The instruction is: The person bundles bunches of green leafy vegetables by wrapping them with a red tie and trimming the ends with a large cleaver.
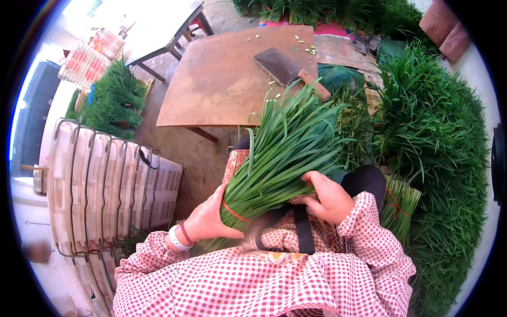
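A thick bundle of green leaves, seemingly garlic chives (277, 158), lies slanted across my lap with its tips pointing away to the upper right. Around its lower end runs a red-orange band (235, 211). My left hand (208, 218) grips the bundle near this band, thumb across the near side and the fingers partly hidden. At the bundle's right edge is my right hand (328, 198); its fingertips touch the outer leaves, with thumb and forefinger apart. Beyond the leaf tips, a cleaver (279, 66) with a wooden handle rests on a low wooden table (210, 79).
Tied bundles of chives (431, 138) are massed along my right side, with one banded bundle (400, 210) close by my leg. Stacked white plastic crates (111, 186) with wire handles stand to the left. More chives (115, 99) and a second table (162, 27) are farther off.
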Action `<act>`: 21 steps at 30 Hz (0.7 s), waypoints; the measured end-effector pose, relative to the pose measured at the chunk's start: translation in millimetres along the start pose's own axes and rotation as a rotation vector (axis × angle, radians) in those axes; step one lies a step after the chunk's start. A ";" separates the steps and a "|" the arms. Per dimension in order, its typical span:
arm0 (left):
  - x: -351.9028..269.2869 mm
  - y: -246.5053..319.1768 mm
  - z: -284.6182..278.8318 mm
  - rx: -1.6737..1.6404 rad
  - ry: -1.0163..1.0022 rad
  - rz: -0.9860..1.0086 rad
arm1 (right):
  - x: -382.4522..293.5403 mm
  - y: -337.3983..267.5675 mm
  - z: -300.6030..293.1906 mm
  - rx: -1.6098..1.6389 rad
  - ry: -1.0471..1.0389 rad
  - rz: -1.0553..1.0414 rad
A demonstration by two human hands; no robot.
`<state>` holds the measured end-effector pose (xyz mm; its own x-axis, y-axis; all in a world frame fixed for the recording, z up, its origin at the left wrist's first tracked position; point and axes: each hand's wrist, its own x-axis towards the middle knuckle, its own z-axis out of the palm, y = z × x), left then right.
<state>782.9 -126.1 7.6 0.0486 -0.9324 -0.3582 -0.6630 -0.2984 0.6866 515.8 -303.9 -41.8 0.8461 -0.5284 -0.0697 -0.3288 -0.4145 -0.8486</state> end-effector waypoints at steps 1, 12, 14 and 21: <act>-1.2 -1.7 -0.5 0.007 -0.001 -0.014 | 2.8 6.3 -1.5 -0.012 -0.072 0.026; -2.5 5.0 5.8 0.242 0.029 -0.072 | 28.7 50.6 -133.1 -0.594 0.465 0.001; -3.4 7.7 11.8 0.360 0.034 -0.070 | 41.8 -10.2 -94.8 -0.512 0.409 -0.336; -7.6 22.5 1.8 0.543 0.053 0.399 | 62.0 -108.8 49.5 -0.082 -0.043 -0.724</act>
<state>766.2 -125.3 24.6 -0.2505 -0.9627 -0.1026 -0.9185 0.2029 0.3394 624.8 -254.9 20.3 0.8783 -0.0719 0.4726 0.2909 -0.7041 -0.6477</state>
